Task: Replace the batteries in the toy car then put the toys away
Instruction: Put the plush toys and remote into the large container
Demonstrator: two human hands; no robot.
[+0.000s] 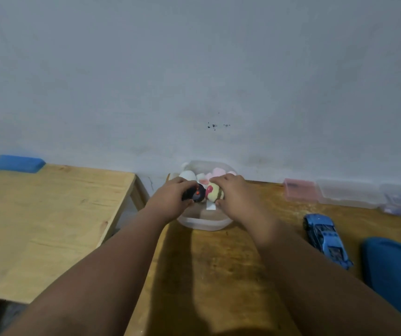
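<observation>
We are reaching both arms out over the darker wooden table (pixel 219 275), hands meeting above the clear plastic tub (pixel 204 224) at twelve o'clock, hard against the wall. Our left hand (pixel 170 201) is curling round a small black controller (pixel 194 194) with orange buttons, fingers closed on its body. Our right hand (pixel 235 196) is cupping a yellow-and-pink plush toy (pixel 215 194) from above, thumb tucked under its near edge, a white tag (pixel 211 206) dangling below. That plush looks soft and light, so we are judging a loose whole-hand grab is plenty; the controller seems hard, smooth plastic, best pinched across its sides. More pale plush shapes are sitting in the tub behind. The blue toy car (pixel 325 238) is lying at three o'clock, untouched, well apart from the tub. It is rigid and light by the look of it, and gripping across the body seems safest.
</observation>
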